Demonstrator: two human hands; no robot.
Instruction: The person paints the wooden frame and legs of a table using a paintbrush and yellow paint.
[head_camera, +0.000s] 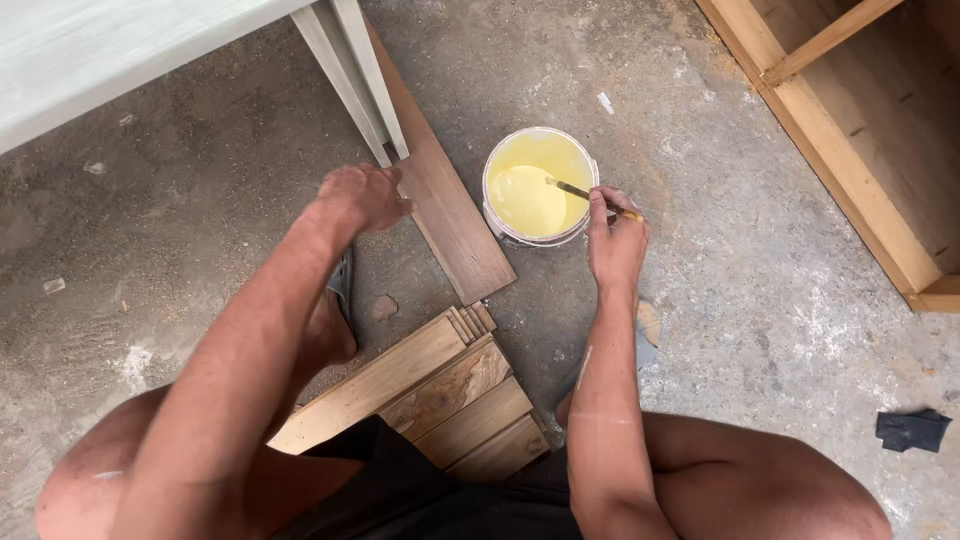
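Right hand (615, 240) gripped brush (590, 196), tip in paint bucket (497, 215) at 12 o'clock; left hand (360, 197) closed on table leg (360, 85).

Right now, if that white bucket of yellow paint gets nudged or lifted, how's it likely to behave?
The white bucket looks partly filled with pale yellow liquid, so it is probably fairly heavy and would slosh if pushed. Its flat base on the concrete floor suggests it slides rather than rolls. The brush in the right hand dips in, so a tilt might spill.
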